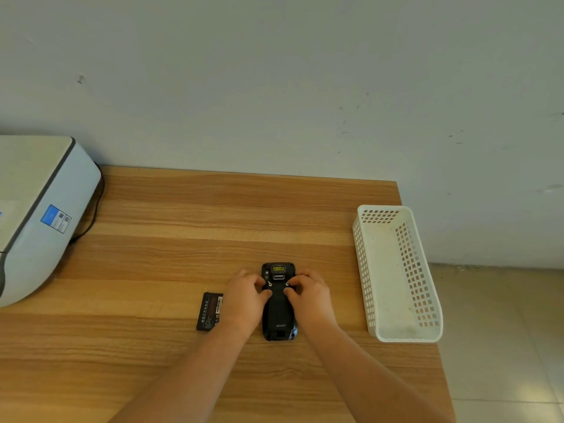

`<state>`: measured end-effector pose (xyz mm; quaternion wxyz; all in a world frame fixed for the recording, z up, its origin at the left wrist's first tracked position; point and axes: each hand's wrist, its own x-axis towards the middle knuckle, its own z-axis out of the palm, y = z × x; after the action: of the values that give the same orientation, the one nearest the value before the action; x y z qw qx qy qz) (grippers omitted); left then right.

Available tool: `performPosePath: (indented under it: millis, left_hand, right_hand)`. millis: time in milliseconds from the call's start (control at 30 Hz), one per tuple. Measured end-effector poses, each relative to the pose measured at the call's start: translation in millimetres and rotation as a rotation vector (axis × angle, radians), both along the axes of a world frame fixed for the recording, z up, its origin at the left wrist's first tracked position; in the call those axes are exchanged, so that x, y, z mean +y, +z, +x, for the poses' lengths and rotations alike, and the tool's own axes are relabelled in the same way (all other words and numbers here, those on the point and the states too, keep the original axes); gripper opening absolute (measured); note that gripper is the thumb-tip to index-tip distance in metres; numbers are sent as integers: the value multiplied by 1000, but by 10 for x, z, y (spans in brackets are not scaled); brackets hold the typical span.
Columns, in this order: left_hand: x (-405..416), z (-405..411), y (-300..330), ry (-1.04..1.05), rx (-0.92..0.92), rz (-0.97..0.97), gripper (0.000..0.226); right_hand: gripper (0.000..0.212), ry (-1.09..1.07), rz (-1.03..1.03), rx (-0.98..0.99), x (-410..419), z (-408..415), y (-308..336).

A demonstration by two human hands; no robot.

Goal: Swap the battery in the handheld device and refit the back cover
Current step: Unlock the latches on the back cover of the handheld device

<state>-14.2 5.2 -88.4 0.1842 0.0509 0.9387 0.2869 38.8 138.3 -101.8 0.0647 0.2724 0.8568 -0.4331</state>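
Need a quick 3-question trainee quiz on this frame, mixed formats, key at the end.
1. True or false: the basket holds the loose battery.
2. Multiple choice: where does the loose battery lie?
A. On top of the printer
B. On the table, just beside the left hand
C. Under the right hand
3. Fill in: both hands rest on the face-down ____, fingers at the two latches near its top.

Key: 1 false; 2 B; 3 device.
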Motion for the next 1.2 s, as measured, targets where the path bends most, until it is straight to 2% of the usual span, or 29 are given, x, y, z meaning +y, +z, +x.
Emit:
performPosePath:
  millis: [167, 633, 967, 1200]
  left_hand:
    - [98, 22, -3, 42, -17, -6, 22]
    - [222, 46, -61, 383, -173, 124, 19]
    - [206, -13, -55, 241, -114, 52, 21]
    - [2, -5, 33, 54, -82, 128, 35]
  right_hand:
    - [21, -24, 11, -1, -29, 10, -25]
    - [23, -108, -88, 7, -30, 16, -64]
    - [24, -54, -52, -9, 1, -10, -37]
    - [24, -7, -66, -15, 82, -28, 90]
